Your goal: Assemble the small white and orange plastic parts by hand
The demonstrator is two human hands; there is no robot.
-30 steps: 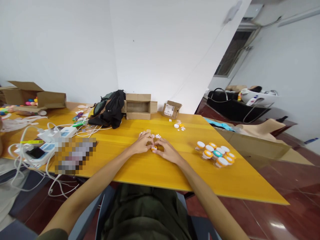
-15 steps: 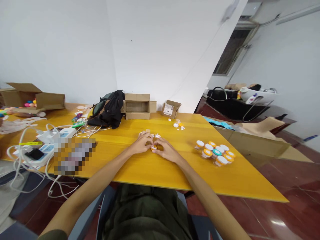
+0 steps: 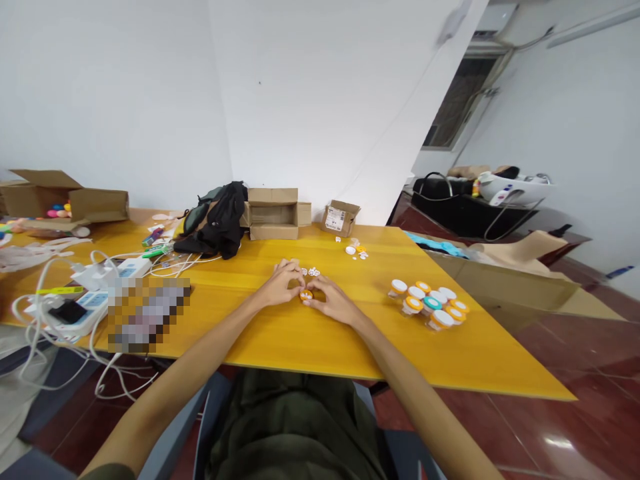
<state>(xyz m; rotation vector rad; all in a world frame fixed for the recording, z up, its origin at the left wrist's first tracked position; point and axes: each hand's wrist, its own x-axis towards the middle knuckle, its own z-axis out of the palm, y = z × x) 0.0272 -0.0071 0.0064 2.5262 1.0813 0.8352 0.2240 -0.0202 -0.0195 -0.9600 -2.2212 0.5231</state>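
Note:
Low over the yellow table, a small round orange piece (image 3: 305, 295) with white bits on it sits between my two hands. My left hand (image 3: 283, 284) holds its left side between thumb and fingertips. From the right, the curled thumb and fingers of my right hand (image 3: 331, 300) grip the same piece. Just beyond the fingertips lie small white gear-like parts (image 3: 313, 271), partly hidden by my left hand. To the right stands a cluster of small clear jars (image 3: 433, 305) with white, orange and teal lids.
Farther back lie loose white and orange parts (image 3: 356, 251) before a small carton (image 3: 340, 219). An open cardboard box (image 3: 273, 215) and a black bag (image 3: 220, 223) stand along the wall. Power strips with white cables (image 3: 93, 300) and a blurred-out object (image 3: 150, 315) occupy the left.
The view has shifted slightly. My hands stay around the orange piece, which shows a little more between the fingertips; its white bits look slightly different.

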